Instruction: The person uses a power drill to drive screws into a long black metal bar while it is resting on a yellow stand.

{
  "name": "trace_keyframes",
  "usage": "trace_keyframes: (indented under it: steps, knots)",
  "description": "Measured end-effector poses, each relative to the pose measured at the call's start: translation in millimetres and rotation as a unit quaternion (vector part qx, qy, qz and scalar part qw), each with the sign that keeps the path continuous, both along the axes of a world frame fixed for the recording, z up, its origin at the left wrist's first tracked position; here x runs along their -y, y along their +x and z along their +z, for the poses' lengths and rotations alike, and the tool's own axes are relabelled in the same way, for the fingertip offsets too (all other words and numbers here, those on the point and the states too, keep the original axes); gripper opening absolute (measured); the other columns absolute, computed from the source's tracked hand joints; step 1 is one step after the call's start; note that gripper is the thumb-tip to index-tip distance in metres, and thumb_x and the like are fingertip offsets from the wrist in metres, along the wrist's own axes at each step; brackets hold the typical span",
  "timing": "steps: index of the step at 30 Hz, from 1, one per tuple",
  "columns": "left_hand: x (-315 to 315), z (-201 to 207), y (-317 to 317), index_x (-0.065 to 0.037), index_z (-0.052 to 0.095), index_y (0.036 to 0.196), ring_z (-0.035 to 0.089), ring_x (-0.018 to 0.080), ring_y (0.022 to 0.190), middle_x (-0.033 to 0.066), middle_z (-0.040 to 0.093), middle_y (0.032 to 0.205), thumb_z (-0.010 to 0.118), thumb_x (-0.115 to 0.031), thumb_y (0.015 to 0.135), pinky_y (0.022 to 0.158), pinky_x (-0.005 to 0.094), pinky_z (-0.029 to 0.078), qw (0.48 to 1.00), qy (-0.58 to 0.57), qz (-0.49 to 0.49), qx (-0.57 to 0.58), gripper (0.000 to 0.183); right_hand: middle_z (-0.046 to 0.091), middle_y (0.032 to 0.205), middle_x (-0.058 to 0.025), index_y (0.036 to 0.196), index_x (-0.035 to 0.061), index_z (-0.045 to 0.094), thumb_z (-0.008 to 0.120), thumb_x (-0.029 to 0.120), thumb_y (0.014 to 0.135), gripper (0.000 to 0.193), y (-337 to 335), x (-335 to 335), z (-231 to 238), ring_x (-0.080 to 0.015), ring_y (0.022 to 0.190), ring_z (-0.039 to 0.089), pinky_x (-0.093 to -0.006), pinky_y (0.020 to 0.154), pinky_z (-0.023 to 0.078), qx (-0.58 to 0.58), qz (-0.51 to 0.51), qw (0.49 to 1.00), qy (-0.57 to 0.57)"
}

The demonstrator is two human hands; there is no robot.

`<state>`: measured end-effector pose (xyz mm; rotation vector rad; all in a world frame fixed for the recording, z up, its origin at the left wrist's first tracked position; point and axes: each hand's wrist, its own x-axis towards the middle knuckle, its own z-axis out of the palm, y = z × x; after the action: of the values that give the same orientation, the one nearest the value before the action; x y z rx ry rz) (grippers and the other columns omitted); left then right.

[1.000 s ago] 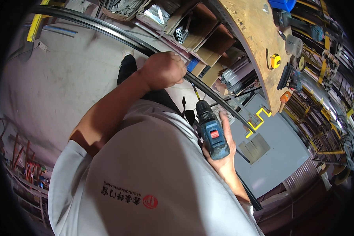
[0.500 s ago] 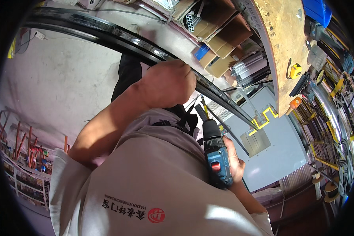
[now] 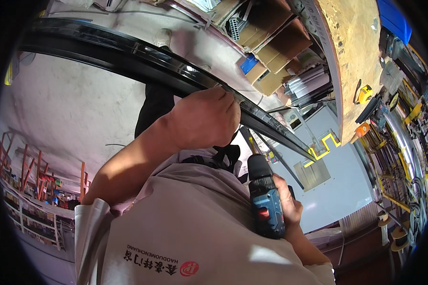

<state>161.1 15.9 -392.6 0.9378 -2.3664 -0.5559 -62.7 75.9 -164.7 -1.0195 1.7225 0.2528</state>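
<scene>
A long black metal profile [image 3: 128,57] runs slantwise from the upper left down toward the yellow-marked grey panel. My left hand [image 3: 207,118] is closed in a fist at the near edge of this profile. Its fingertips are hidden, so what it pinches, if anything, does not show. Lower right, my right hand [image 3: 287,199] is wrapped round a blue and black cordless drill [image 3: 267,202]. The drill's chuck points up and away from me, toward the profile, and stands apart from it.
On the right, a wooden worktop [image 3: 354,52] carries a yellow tape measure [image 3: 364,94]. Cardboard boxes [image 3: 283,47] stand beyond the profile. Below the worktop lies a grey panel [image 3: 337,175]. Racks with red uprights [image 3: 39,175] stand at the left.
Both hands and the drill sit slightly lower in the picture. The black profile and the surroundings have also shifted down and a little to the right, as the view has moved.
</scene>
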Motion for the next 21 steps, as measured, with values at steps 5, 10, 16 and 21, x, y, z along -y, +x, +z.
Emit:
trace_keyframes:
  steps: [5, 10, 16, 21]
  knots:
    - [-12, 11, -1, -0.011, 0.061, 0.072, 0.061, 0.0209, 0.070, 0.0026, 0.057, 0.072, 0.073, -0.026, 0.074, 0.064, 0.0333, 0.051, 0.994, 0.105, 0.023, 0.001, 0.019, 0.075, 0.098, -0.0099, 0.147, 0.0107, 0.053, 0.079, 0.017, 0.084, 0.068, 22, 23, 17, -0.0187, 0.084, 0.073, -0.0343, 0.080, 0.058, 0.014, -0.075, 0.994, 0.079]
    - [-4, 4, 4, -0.011, 0.062, 0.075, 0.065, 0.0221, 0.078, 0.0031, 0.062, 0.078, 0.079, -0.034, 0.072, 0.068, 0.0346, 0.054, 0.996, 0.082, -0.025, 0.026, 0.028, 0.073, 0.117, -0.0203, 0.149, 0.0061, 0.051, 0.071, 0.007, 0.086, 0.066, 37, 31, 31, -0.0292, 0.102, 0.075, -0.0350, 0.092, 0.055, -0.034, 0.086, 0.995, -0.041]
    - [14, 33, -9, -0.010, 0.071, 0.075, 0.070, 0.0300, 0.084, 0.0095, 0.071, 0.085, 0.072, -0.030, 0.079, 0.077, 0.0424, 0.056, 0.969, 0.180, -0.048, 0.164, 0.020, 0.072, 0.120, -0.0223, 0.145, 0.0045, 0.055, 0.079, 0.017, 0.084, 0.067, 17, -39, 72, -0.0363, 0.110, 0.073, -0.0375, 0.095, 0.057, -0.050, 0.032, 0.979, -0.197]
    - [46, 58, 18, -0.006, 0.075, 0.075, 0.072, 0.0358, 0.082, 0.0179, 0.073, 0.083, 0.076, -0.016, 0.073, 0.073, 0.0486, 0.057, 0.961, 0.083, -0.103, 0.243, 0.011, 0.070, 0.124, -0.0223, 0.147, 0.0113, 0.053, 0.069, -0.002, 0.081, 0.070, 14, -102, 48, -0.0338, 0.120, 0.068, -0.0375, 0.100, 0.053, -0.036, -0.173, 0.955, -0.238]
